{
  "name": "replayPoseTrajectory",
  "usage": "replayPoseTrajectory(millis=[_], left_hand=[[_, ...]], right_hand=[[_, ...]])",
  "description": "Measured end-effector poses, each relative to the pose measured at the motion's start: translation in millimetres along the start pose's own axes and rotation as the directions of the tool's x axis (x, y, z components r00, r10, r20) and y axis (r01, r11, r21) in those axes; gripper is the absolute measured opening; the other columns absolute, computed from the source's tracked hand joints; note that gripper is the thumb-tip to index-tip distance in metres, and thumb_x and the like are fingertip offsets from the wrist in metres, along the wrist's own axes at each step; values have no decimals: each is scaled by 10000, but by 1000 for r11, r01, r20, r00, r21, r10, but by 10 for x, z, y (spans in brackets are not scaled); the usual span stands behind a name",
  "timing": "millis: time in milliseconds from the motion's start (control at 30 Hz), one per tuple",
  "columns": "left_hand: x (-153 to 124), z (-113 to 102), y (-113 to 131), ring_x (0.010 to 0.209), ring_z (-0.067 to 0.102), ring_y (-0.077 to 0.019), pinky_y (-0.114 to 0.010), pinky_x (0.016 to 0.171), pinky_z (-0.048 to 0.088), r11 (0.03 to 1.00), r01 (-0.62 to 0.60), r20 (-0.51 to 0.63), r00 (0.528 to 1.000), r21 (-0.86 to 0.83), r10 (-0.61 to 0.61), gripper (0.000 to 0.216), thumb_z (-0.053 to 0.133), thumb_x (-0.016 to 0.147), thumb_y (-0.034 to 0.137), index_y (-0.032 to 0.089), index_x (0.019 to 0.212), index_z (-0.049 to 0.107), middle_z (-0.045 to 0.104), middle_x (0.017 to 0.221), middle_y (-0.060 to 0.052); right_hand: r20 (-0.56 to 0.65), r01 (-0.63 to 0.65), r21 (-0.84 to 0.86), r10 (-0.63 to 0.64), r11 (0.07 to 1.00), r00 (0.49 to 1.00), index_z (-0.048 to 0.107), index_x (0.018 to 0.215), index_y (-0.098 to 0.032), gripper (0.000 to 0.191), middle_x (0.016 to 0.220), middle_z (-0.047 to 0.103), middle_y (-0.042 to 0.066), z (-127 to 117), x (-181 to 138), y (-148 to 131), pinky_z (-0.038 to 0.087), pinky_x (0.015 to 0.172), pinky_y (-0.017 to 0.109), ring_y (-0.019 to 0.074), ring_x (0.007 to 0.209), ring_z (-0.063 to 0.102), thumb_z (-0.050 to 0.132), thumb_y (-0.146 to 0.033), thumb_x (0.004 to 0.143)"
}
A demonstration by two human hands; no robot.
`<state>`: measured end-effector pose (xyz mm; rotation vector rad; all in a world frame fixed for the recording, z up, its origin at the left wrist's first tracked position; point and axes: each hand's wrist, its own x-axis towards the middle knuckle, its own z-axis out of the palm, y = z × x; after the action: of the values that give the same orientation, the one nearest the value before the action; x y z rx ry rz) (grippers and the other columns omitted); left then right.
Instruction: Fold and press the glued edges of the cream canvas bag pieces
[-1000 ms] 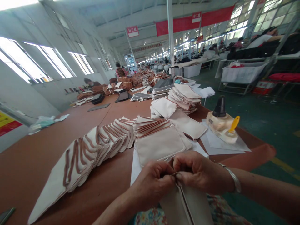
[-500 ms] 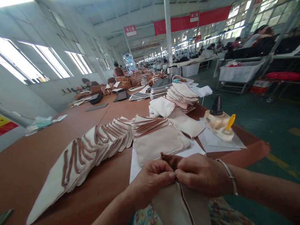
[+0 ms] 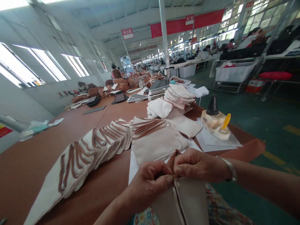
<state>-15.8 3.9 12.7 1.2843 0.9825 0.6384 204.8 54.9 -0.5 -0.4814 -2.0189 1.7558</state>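
Note:
Between my two hands is a beige fabric piece [image 3: 191, 200] with a long dark slit or seam down its middle and a brown tip at the top. My left hand [image 3: 151, 184] pinches its upper edge from the left, thumb against the index finger. My right hand [image 3: 201, 165], with a silver bangle [image 3: 231, 168] at the wrist, grips the brown part from the right. The fingertips of both hands nearly meet at the slit. Just beyond them lies a stack of beige panels [image 3: 156, 143] with brown edging, on white paper.
A fanned row of beige panels [image 3: 82, 156] with brown strips lies on the brown table [image 3: 25, 175] at left. At right, a block holds a black cone-shaped nozzle [image 3: 212, 105] and a yellow-handled brush [image 3: 225, 122]. White panels [image 3: 179, 93] are piled farther back.
My right hand has lifted slightly and its grip on the brown tip has shifted. The brown tip now leans to the right. The whole view has moved a little.

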Motion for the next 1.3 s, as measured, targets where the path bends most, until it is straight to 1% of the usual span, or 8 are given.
replayPoseTrajectory(millis=[100,233,433,567,667,867,1100,1300], left_hand=[[3,-6,-14,552,327,-67,-209,507,229,999,0,31,1000,-48,1,340,732,777,436,119,768,610,472,636,22],[8,-28,-23,557,343,-67,-201,506,240,998,-19,31,999,-59,21,346,724,795,439,121,761,592,479,649,17],[6,-66,91,632,375,-89,-201,553,290,995,-55,48,998,84,51,327,694,835,435,125,789,603,491,707,3],[-20,-132,183,630,421,-100,-205,548,301,1000,17,113,993,24,-20,372,767,729,451,112,842,663,550,724,-15],[-26,-178,203,573,439,-108,-217,504,288,996,68,62,996,-58,-64,396,652,786,476,85,789,712,579,660,-42],[33,-128,192,456,402,-78,-212,451,250,975,181,14,983,-129,-181,157,666,634,238,99,687,716,563,548,-3],[52,52,136,430,349,-58,-206,449,223,968,174,-102,975,-183,-195,67,626,549,189,124,555,609,510,498,25],[-5,61,65,464,327,-64,-201,458,217,983,124,-96,986,-138,-138,96,661,629,219,136,655,620,475,541,37]], right_hand=[[-9,98,-51,-98,994,995,565,766,-128,429,722,464,-4,49,11,22,333,581,222,107,655,388,536,-516,947],[-91,265,-277,-300,924,950,507,716,-157,389,691,458,-17,93,0,58,354,598,220,101,628,396,505,-446,977],[3,98,-182,-99,978,995,526,801,-149,454,754,461,-2,-52,29,-23,372,638,237,118,683,402,348,-501,1026],[86,232,-121,-222,965,971,531,793,-140,323,771,482,-2,-58,85,-73,358,626,217,113,701,425,529,-408,972],[91,260,-51,-255,964,963,532,798,-134,289,801,512,19,-38,105,-30,380,670,232,122,732,450,532,-363,973],[55,268,-57,-265,962,963,552,810,-127,216,786,519,12,-25,95,21,377,652,207,110,716,454,562,-282,959],[50,284,-72,-281,956,958,546,804,-127,196,786,528,11,-8,102,-21,382,652,189,101,712,456,560,-248,957],[65,261,-55,-258,964,964,533,780,-138,279,770,515,9,24,102,-36,379,657,212,109,706,429,550,-344,968]])
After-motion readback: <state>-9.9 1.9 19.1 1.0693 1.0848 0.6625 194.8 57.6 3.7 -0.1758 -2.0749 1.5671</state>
